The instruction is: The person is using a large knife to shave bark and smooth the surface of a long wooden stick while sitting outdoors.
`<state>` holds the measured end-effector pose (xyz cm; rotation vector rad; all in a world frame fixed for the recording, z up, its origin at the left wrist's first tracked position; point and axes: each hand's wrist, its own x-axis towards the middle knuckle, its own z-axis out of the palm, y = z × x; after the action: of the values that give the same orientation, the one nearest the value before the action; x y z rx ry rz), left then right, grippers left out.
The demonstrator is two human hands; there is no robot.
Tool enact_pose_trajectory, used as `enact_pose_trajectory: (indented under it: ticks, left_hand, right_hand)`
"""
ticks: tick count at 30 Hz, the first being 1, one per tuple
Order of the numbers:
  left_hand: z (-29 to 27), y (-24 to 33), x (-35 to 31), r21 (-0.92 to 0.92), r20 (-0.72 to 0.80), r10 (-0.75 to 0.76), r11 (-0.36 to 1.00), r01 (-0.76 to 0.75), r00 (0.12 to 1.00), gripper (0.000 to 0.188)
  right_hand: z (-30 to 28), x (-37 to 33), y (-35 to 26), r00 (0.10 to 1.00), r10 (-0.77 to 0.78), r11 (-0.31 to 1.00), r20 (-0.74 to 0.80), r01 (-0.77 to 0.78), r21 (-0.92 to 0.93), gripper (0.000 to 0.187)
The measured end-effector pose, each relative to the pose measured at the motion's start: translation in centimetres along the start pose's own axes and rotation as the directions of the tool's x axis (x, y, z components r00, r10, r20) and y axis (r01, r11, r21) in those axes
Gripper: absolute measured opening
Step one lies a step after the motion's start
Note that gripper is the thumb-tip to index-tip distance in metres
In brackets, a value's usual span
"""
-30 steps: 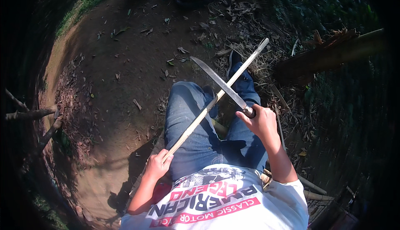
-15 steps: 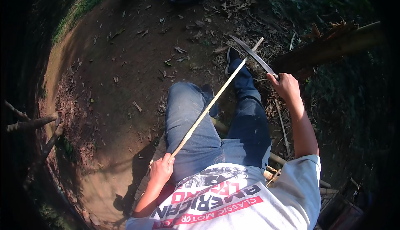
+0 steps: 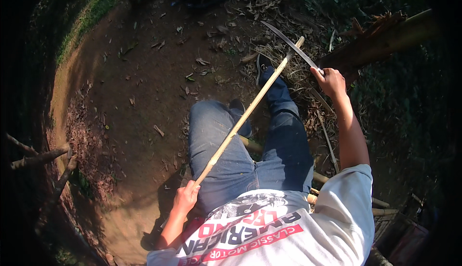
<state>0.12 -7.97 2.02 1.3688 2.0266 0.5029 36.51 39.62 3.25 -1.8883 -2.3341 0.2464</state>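
Note:
My left hand (image 3: 185, 198) is closed round the near end of a long pale wooden stick (image 3: 239, 123), beside my left thigh. The stick slants up and to the right across my legs, its far end beyond my right shoe (image 3: 264, 67). My right hand (image 3: 331, 81) grips a long curved knife (image 3: 294, 48) by its handle, which the fingers mostly hide. The blade points up and to the left and crosses the stick near its far end. In this view blade and stick overlap there, seemingly in contact.
A thick log (image 3: 392, 37) with a splintered part lies at the right. Dry leaves and shavings (image 3: 269, 6) cover the ground at the far side. Cut branches (image 3: 45, 157) stick out at the left. Bamboo poles (image 3: 320, 177) lie beneath and beside me.
My right hand has moved away from me with the knife, up in the picture. The stick has turned slightly, while my left hand keeps its hold near the same spot.

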Motion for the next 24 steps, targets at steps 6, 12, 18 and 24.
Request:
enact_pose_trajectory:
  ticks: [6, 12, 18, 24]
  left_hand:
    - [0.7, -1.1, 0.4, -0.005, 0.029, -0.006, 1.000, 0.007, 1.000, 0.016]
    - [0.8, -1.1, -0.3, 0.035, 0.001, -0.044, 0.998, 0.044, 0.999, 0.016]
    - [0.9, -1.5, -0.2, 0.032, 0.012, -0.046, 0.998, 0.046, 0.999, 0.018]
    - [0.4, -1.8, 1.4, -0.059, 0.067, 0.004, 0.998, 0.000, 0.998, 0.025]
  right_hand:
    - [-2.0, -2.0, -4.0, 0.984, -0.172, 0.985, -0.043, 0.172, 0.013, 0.063]
    - [1.0, -5.8, -9.0, 0.855, -0.470, 0.881, 0.219, 0.470, 0.055, 0.070]
    - [-2.0, 0.7, -1.7, 1.000, 0.013, 1.000, 0.005, -0.013, 0.004, 0.076]
    - [-3.8, -0.4, -0.5, 0.988, 0.150, 0.972, -0.048, -0.138, 0.189, 0.070]
